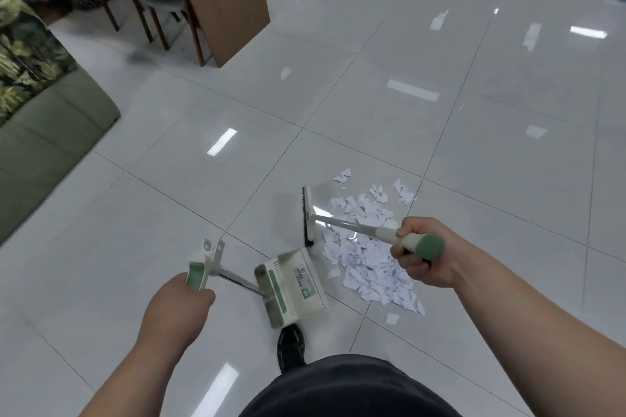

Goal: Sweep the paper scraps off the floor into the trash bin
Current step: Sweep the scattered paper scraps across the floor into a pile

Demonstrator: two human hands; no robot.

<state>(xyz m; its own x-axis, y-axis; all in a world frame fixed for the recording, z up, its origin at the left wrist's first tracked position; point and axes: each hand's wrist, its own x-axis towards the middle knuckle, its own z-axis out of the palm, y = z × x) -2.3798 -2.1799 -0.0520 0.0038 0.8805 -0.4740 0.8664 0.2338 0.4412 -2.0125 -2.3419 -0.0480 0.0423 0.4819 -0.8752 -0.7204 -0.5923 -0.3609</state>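
Paper scraps [366, 267] lie beside dustpan [294, 284] and broom [382, 234]; sofa [50, 132] well apart.

A glossy pale-grey tiled floor [372, 95] bears a heap of torn white paper scraps [366, 257] under the right grip [423, 252]. A white-and-green plastic dustpan [291, 284] sits beside the heap, ahead of the left grip [179, 301].

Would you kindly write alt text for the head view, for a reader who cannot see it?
A person's right hand grips a broom whose head is at the edge of a pile of white paper scraps on the tiled floor, while the left hand holds a long-handled dustpan beside the pile.
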